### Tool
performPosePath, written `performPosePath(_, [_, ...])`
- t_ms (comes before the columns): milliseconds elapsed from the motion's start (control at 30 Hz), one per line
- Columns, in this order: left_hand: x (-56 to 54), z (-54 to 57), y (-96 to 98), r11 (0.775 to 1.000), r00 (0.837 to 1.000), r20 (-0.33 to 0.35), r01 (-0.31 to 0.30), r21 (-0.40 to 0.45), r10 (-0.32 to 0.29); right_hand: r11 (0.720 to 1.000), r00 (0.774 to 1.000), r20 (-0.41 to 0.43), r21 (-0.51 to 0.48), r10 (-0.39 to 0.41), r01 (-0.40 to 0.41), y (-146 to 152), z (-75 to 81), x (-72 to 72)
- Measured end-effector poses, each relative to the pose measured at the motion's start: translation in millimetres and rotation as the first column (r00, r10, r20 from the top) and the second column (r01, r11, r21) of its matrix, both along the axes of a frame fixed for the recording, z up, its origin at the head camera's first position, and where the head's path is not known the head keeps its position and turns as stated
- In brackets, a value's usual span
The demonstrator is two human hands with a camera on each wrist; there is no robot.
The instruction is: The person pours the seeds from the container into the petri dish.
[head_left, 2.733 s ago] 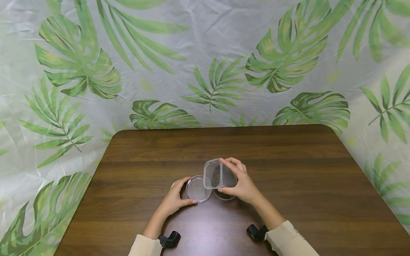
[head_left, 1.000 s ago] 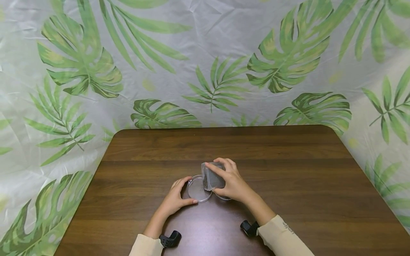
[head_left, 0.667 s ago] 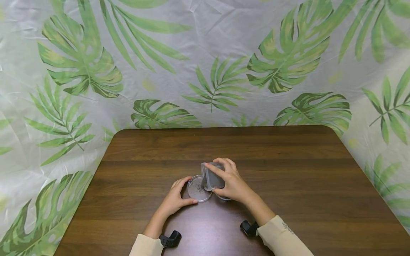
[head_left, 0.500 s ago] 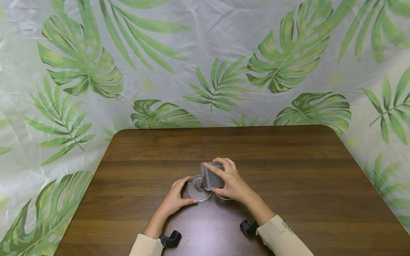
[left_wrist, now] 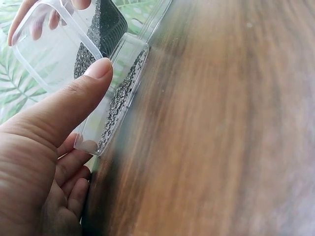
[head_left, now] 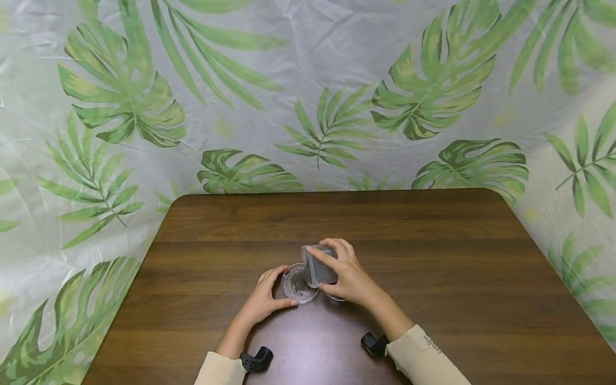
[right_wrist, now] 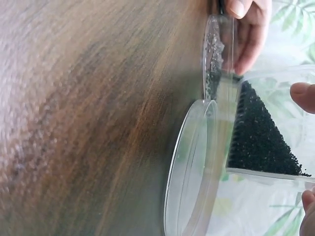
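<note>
My left hand (head_left: 260, 300) holds a clear round petri dish (head_left: 285, 294) on the table, thumb at the near side and fingers round the far side. Dark small grains (head_left: 299, 280) lie spread over the dish's floor. My right hand (head_left: 355, 275) grips a clear square plastic tub (head_left: 321, 268), tipped leftward with its mouth over the dish. A sloping heap of dark grains (right_wrist: 261, 137) fills part of the tub in the right wrist view. Under the tub, a second clear petri dish (right_wrist: 184, 172) stands beside the first, mostly hidden in the head view.
The brown wooden table (head_left: 433, 256) extends around both hands. Behind it hangs a pale sheet (head_left: 327, 69) printed with green leaves. A black wrist mount (head_left: 257, 359) sits at the left wrist, another black mount (head_left: 374, 344) at the right.
The tub has moved left and tipped further over the left dish. Dark grains have poured into that dish and spread. My left hand has stayed in place.
</note>
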State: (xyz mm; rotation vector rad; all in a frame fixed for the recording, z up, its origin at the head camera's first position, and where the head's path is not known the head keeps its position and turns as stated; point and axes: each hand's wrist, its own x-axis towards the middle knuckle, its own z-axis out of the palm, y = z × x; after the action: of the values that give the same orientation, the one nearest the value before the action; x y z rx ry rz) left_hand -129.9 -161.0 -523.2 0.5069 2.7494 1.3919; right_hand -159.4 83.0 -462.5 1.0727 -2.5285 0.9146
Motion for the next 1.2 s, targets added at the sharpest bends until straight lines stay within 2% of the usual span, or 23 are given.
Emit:
performPosePath(333, [-0.8, -0.7, 0.0, 1.000, 1.000, -0.009, -0.001, 0.004, 0.001, 0.999, 0.999, -0.020, -0.010, 0.031, -0.031, -4.0, 0.8, 3.6])
performPosePath(767, [-0.3, -0.6, -0.3, 1.000, 1.000, 0.011, -0.001, 0.003, 0.001, 0.998, 0.999, 0.028, -0.043, 0.044, -0.043, -1.0, 1.0, 10.3])
performPosePath(1033, [-0.8, -0.9, -0.4, 1.000, 1.000, 0.002, -0.002, 0.000, 0.002, 0.988, 0.991, 0.130, -0.154, -0.011, 0.031, 6.1, -2.8, 12.7])
performPosePath(1200, [-1.6, -2.0, -0.5, 1.000, 1.000, -0.005, -0.005, -0.004, 0.005, 0.955, 0.975, 0.217, -0.279, -0.042, 0.103, 9.7, -8.6, 11.1])
